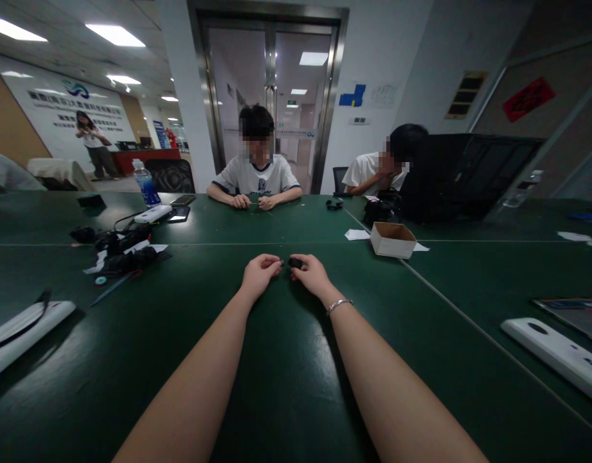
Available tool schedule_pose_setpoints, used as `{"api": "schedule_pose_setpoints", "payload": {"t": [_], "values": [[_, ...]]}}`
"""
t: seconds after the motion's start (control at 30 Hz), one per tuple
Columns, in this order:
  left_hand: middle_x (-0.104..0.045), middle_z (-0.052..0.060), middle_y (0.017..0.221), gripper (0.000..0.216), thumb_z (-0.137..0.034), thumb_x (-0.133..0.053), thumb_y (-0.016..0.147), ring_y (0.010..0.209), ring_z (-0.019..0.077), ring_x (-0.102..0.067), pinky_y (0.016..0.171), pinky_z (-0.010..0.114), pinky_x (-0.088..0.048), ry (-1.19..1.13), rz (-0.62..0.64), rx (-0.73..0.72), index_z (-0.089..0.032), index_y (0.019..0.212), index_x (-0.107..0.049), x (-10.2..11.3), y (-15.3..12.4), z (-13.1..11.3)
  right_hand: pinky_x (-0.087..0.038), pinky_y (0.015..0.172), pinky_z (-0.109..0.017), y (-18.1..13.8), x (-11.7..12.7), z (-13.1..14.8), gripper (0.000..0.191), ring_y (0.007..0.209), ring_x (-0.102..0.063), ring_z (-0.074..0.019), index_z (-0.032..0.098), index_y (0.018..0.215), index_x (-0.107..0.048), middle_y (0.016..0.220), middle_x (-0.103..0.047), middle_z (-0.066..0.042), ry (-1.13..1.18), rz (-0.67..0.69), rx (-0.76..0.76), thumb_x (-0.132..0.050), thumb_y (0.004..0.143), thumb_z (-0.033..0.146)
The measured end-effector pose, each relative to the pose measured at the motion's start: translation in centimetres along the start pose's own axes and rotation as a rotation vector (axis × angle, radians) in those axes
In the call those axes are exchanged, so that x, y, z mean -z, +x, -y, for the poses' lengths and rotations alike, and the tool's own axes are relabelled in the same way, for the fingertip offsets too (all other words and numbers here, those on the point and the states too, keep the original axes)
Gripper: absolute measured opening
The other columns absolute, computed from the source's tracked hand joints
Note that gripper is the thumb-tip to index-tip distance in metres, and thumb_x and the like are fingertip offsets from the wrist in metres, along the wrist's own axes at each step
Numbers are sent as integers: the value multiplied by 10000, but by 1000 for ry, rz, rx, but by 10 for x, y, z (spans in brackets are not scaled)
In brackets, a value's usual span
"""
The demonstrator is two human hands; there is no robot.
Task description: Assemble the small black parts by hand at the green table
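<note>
Both my forearms stretch out over the dark green table. My left hand rests on the table with its fingers curled and pinched at the tips on something too small to make out. My right hand, with a silver bracelet on the wrist, is closed around a small black object. The two hands almost touch at the fingertips.
An open cardboard box stands to the right, with white paper beside it. A pile of black parts and cables lies to the left, near a water bottle. White flat devices lie at both sides. Two people sit across the table.
</note>
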State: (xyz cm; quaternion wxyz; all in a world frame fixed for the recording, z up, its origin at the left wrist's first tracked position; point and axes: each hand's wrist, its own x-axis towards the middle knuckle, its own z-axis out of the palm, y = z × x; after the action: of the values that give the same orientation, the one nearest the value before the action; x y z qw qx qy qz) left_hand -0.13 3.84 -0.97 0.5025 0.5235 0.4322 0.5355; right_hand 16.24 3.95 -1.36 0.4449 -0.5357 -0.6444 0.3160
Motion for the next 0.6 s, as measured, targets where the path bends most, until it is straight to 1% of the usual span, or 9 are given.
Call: {"api": "schedule_pose_setpoints", "payload": {"t": [0.1,0.13,0.23,0.37,0.5,0.6], "values": [[-684,68,801,263,-252,-774,668,745,159,-650,790,334,-542,2,2,7,-119,865,-661,-1,-1,1,-527,624,-245,0,0,2,506,581,-620,-120,98,1244,-600,808,-663,-48,-88,36,-23,-548,758,-33],[-683,67,806,247,-235,-764,678,743,156,-649,790,332,-541,11,5,4,-119,871,-662,-1,-1,1,-524,629,-246,0,0,3,521,583,-616,-122,93,1265,-588,770,-665,-41,-101,47,-19,-545,761,-32],[-682,64,813,203,-207,-736,705,743,153,-646,787,325,-540,56,7,-20,-124,877,-669,0,-2,0,-516,598,-227,-1,0,7,474,573,-599,-106,106,1261,-595,813,-676,-52,-53,64,-9,-524,803,5],[-682,64,821,161,-183,-709,729,754,156,-649,786,321,-540,90,-9,-24,-129,875,-670,0,-3,-1,-509,523,-181,0,1,7,429,543,-596,-83,130,1212,-614,809,-665,-38,137,90,-48,-445,840,-2],[-681,63,837,129,-156,-680,744,764,155,-651,780,315,-543,81,-10,-34,-133,871,-669,-1,-2,0,-555,534,-185,0,2,5,392,569,-636,-83,148,1184,-600,926,-642,-43,363,77,-59,-524,828,2],[-679,60,837,138,-171,-707,728,762,153,-649,782,316,-545,50,-19,-30,-134,855,-667,-1,-1,0,-597,593,-210,-1,4,4,345,610,-669,-103,151,1149,-605,933,-651,-48,498,96,-100,-566,835,17]]}}
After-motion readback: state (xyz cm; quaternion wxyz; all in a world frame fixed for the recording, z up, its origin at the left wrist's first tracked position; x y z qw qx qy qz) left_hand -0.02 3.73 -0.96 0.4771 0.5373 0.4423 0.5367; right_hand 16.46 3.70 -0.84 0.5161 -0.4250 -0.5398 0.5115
